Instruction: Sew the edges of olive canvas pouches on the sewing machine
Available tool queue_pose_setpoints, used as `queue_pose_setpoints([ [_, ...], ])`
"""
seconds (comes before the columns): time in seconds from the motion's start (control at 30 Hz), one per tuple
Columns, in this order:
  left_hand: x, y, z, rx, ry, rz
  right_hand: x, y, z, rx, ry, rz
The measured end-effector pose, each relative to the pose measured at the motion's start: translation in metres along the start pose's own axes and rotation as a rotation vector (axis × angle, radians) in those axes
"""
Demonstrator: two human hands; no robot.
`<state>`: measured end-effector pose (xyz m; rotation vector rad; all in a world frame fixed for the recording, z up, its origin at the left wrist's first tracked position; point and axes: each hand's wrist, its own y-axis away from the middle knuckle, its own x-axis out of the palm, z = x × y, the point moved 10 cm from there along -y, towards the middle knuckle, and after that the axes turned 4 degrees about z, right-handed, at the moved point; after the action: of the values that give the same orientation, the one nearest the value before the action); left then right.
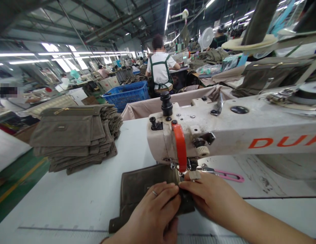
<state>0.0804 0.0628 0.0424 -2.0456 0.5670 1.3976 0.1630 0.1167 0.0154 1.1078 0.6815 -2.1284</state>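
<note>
- The dark olive fabric panel lies flat on the white sewing table, right under my fingers, with its far edge reaching the foot of the machine.
- My left hand sits on the near right part of the panel, back of the hand up, fingers curled over and pressing the cloth. A ring shows on one finger.
- My right hand comes in from the right, palm down, and its fingertips pinch the cloth just beside my left fingers.
- Both hands are closed on the panel, gripping it; neither has let go.
- My forearms angle inward from the near corners toward the middle.
- The sewing machine head, cream with a red-orange guard, stands just beyond my fingers.
- Pink-handled snips lie to the right of the machine's foot, near my right hand.
- A tall stack of folded olive panels sits on the table to my left.
- Farther off, beyond a blue plastic crate, a co-worker in a green apron sits facing away.
</note>
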Motion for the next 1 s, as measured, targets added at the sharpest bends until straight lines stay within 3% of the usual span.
queue_pose_setpoints([
  [0.17,-0.003,-0.010,0.011,-0.042,0.067,0.018,0.000,-0.001,-0.003,0.004,0.013,-0.022],
  [0.57,-0.005,-0.030,0.035,0.016,0.038,-0.005,0.000,-0.003,-0.005,0.038,0.161,-0.022],
  [1.0,-0.001,-0.027,0.047,-0.132,-0.052,0.014,-0.007,-0.001,-0.014,0.135,0.144,-0.047],
])
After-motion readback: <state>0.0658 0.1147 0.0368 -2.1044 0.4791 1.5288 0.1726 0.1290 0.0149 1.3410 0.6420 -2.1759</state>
